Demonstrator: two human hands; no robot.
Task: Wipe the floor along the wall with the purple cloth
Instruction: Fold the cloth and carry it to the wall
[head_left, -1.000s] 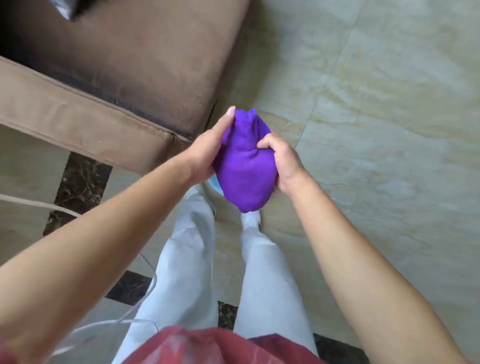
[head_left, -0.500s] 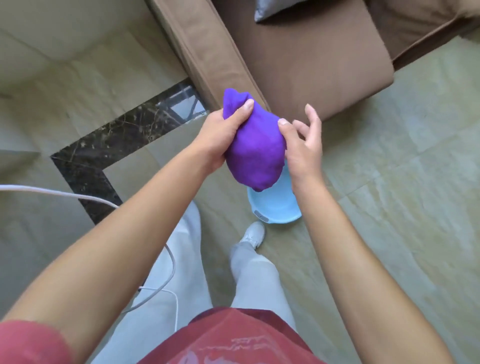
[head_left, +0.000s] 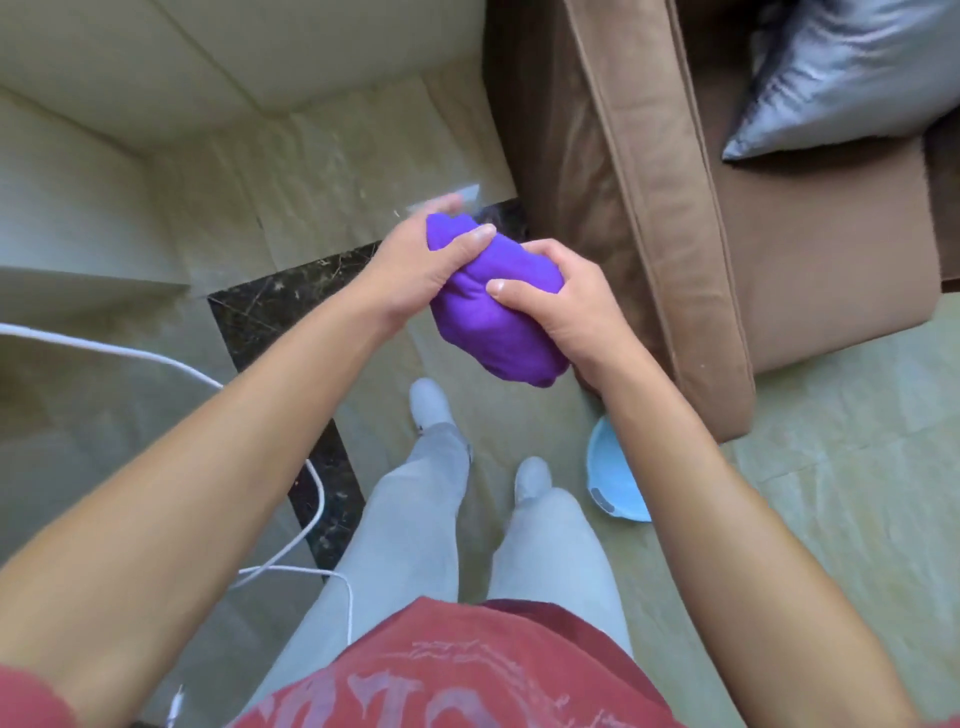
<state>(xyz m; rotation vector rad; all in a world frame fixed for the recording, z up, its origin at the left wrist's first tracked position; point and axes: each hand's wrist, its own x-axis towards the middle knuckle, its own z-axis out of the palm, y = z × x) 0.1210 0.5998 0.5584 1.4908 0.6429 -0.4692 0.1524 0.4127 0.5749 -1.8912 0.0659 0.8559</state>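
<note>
A bunched purple cloth (head_left: 493, 317) hangs in the air in front of me at about waist height, squeezed between both hands. My left hand (head_left: 415, 265) grips its upper left end, thumb pressed on top. My right hand (head_left: 566, 306) wraps its right side, thumb across the front. Below lies the pale marble floor (head_left: 332, 171) with a dark border strip (head_left: 270, 312), running to the cream wall (head_left: 171, 67) at the upper left.
A brown sofa (head_left: 675, 218) with a silver cushion (head_left: 852, 73) fills the upper right, close to my right hand. A light blue basin (head_left: 610, 478) sits on the floor by my right foot. A white cable (head_left: 156, 358) trails across the floor on the left.
The view has swung left toward the wall and floor corner; the sofa now lies to the right. My right hand has closed its fingers around the cloth.
</note>
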